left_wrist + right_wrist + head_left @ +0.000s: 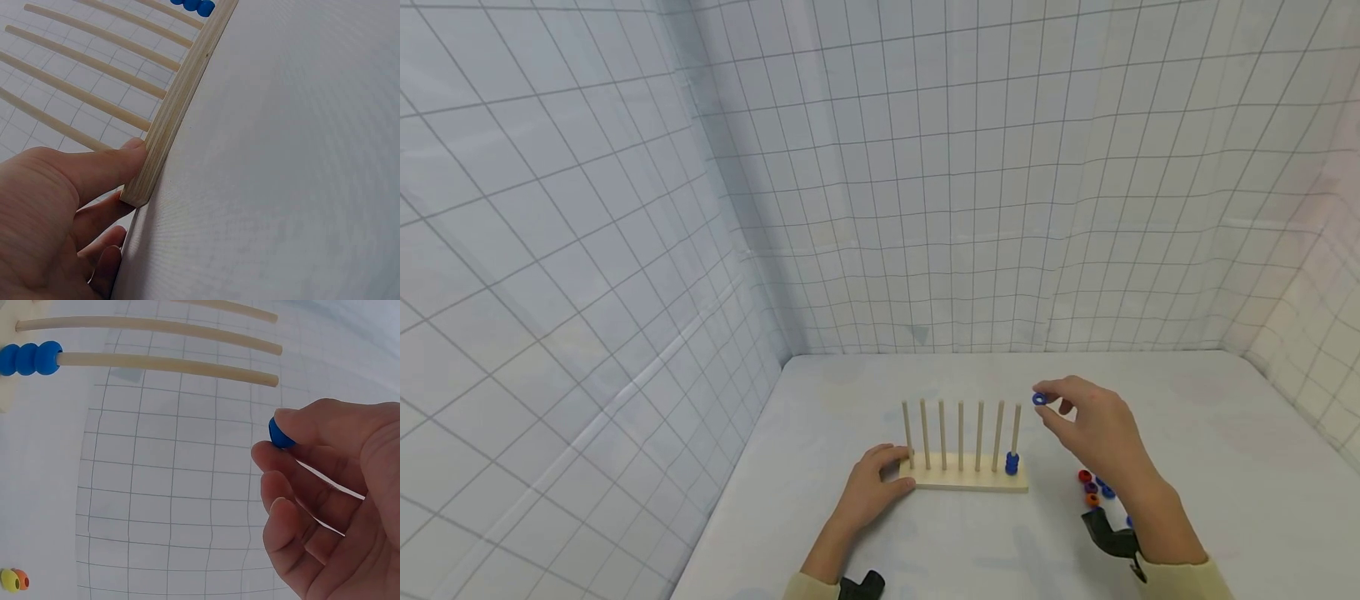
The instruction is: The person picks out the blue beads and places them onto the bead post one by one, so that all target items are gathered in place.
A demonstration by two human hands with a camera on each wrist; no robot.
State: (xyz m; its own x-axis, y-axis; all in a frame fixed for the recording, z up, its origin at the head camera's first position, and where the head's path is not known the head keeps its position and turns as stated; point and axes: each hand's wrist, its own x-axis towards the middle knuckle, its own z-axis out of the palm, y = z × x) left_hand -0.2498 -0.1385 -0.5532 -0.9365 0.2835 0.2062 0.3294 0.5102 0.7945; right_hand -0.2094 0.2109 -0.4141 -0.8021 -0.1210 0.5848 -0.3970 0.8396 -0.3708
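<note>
At the near edge of the head view, the right sleeve [1183,581] leads to the right hand [1101,429], whose thumb and forefinger pinch a blue bead [284,436] in the air near the tip of the rightmost peg [1017,425], well above three blue beads [26,359] stacked at its foot. The left hand [865,492] grips the left end of the wooden rack [962,481], and a steady hold there should stop the peg shifting. To thread cleanly, centre the hole over the tip and pinch only the rim, leaving the opening unblocked.
</note>
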